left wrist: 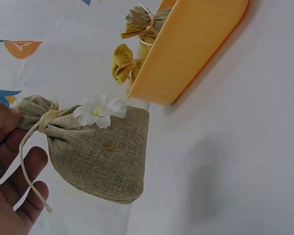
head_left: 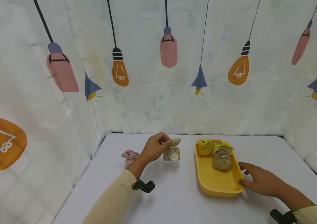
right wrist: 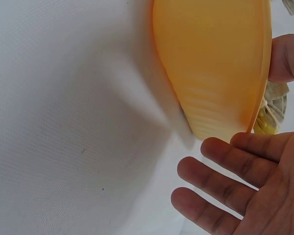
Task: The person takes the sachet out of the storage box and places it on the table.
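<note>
My left hand (head_left: 155,147) pinches the gathered neck of a grey-green drawstring pouch (head_left: 171,152) with a white flower on its front. In the left wrist view this pouch (left wrist: 98,152) hangs from thumb and finger, its shadow apart from it on the table. My right hand (head_left: 260,179) is at the right side of a yellow tray (head_left: 207,188); its thumb and index finger touch the rim while the other fingers (right wrist: 215,196) extend loosely outside. Inside the tray, two yellow pouches (head_left: 205,147) sit at the far end, with a brown pouch (head_left: 222,160) in front of them.
A pink pouch (head_left: 130,156) lies on the table to the left, partly behind my left forearm. The white table (head_left: 175,199) is bounded at the back and sides by a hanging cloth (head_left: 152,105) printed with lamps. Each wrist carries a black strapped device (head_left: 144,186).
</note>
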The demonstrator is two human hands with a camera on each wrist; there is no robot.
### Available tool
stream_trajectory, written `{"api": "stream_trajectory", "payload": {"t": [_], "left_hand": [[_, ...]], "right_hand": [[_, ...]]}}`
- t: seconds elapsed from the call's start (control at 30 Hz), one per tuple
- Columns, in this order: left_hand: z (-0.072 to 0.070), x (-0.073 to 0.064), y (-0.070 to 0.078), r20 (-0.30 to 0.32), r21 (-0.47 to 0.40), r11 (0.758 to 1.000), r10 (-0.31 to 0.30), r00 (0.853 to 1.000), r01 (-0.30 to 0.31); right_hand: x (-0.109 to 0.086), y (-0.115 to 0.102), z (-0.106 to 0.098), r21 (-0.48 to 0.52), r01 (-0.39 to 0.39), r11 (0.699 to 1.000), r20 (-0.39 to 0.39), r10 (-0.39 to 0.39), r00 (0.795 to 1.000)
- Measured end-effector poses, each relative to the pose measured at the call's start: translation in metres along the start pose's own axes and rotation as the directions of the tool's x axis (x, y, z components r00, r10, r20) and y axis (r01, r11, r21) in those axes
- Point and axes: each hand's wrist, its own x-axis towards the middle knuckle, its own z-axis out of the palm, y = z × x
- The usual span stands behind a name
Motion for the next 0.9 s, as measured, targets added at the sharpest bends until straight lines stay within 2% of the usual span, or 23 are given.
{"api": "stream_trajectory", "payload": {"t": [0.23, 0.43, 0.7, 0.9], "left_hand": [[-0.009, -0.007, -0.006, -0.023, 0.01, 0.999, -0.045, 0.999, 0.045], [-0.018, -0.013, -0.007, -0.041, 0.013, 0.998, -0.059, 0.997, 0.059], [-0.026, -0.015, -0.016, -0.066, 0.01, 0.998, -0.067, 0.996, 0.068], [-0.032, -0.018, -0.023, -0.07, 0.01, 0.995, -0.103, 0.992, 0.104]], "right_hand": [[-0.001, -0.003, -0.002, 0.001, -0.01, 1.0, 0.005, 0.01, 1.0], [-0.001, -0.003, -0.002, 0.003, -0.002, 1.0, -0.001, 0.002, 1.0], [0.0, -0.002, -0.002, -0.002, -0.007, 1.0, -0.001, 0.007, 1.0], [0.0, -0.004, -0.002, -0.001, -0.014, 1.0, 0.007, 0.014, 1.0]]}}
